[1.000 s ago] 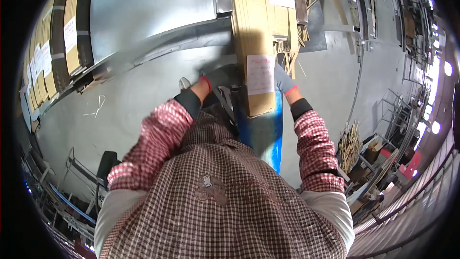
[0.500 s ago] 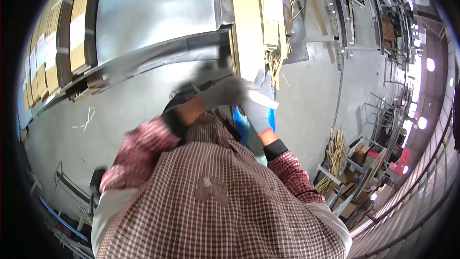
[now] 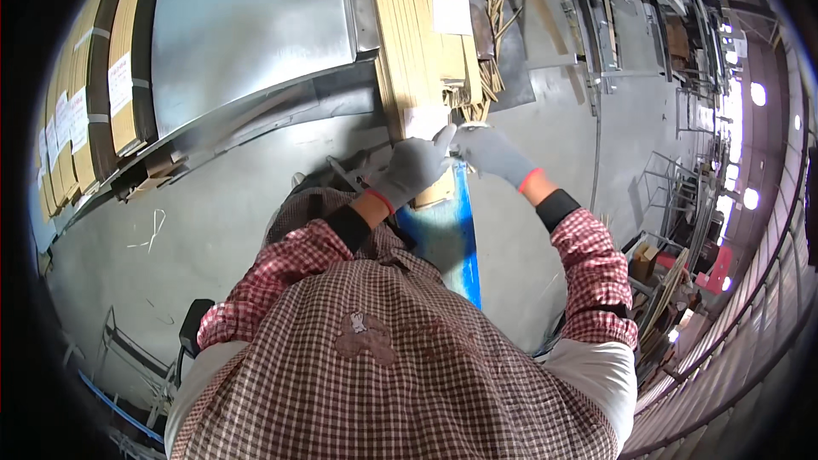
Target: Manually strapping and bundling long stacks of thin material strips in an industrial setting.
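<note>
A long stack of tan cardboard strips [image 3: 400,43] runs toward me, with a white paper [image 3: 426,122] at its near end. My left hand [image 3: 411,172], in a grey glove, rests over that near end beside the paper. One finger or the thumb points up and the others curl in; what they hold is hidden. Close by on the right, my right hand [image 3: 494,152], also gloved, has its fingers drawn together at the stack's edge. A small pale round thing [image 3: 474,125] shows at its fingertips, too small to name. Below both hands lies a blue-edged surface [image 3: 464,238].
A smooth grey metal tabletop [image 3: 251,34] stands left of the stack, with strapped cardboard bundles [image 3: 123,60] beyond it. Another white sheet [image 3: 451,8] lies on the stack. Thin tan strips [image 3: 490,25] pile up on its right. Metal frames [image 3: 609,43] stand farther right.
My hands were crossed close together over a white strip, blurred. Now they are apart at the stack's near end, the right one moved outward. A white paper now shows at that end.
</note>
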`<state>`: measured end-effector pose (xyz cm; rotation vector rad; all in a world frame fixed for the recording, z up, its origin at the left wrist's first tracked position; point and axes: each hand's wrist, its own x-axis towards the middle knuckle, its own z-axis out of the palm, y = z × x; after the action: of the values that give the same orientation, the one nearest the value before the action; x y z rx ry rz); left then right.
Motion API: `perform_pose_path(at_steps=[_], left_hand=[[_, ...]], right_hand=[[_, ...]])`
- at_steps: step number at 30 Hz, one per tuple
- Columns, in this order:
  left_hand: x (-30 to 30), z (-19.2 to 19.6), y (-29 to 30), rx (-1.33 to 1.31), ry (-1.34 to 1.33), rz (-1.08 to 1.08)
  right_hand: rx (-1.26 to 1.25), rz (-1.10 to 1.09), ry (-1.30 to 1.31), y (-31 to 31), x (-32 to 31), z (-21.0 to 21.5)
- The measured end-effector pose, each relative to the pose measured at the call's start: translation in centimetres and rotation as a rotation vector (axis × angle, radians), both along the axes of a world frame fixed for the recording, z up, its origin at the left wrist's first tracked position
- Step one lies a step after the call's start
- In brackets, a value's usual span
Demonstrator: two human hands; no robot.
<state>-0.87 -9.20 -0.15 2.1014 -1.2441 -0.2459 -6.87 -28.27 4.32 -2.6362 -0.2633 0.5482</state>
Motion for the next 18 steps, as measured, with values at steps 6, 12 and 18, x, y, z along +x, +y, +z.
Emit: perform_pose_path(at_steps=[6, 12, 18], left_hand=[[-1.0, -2.2, -0.9, -0.042, -0.272, -0.009], [5.5, 0.3, 2.1, -0.141, 0.492, 0.395], [-10.1, -8.2, 5.9, -0.186, 0.478, 0.110]], right_hand=[[-0.775, 0.132, 0.132, -6.2, -3.8, -7.9], [-0.170, -0.463, 0.128, 0.2, 0.5, -1.5], [0.160, -0.178, 1.065, 1.7, -3.6, 0.1]])
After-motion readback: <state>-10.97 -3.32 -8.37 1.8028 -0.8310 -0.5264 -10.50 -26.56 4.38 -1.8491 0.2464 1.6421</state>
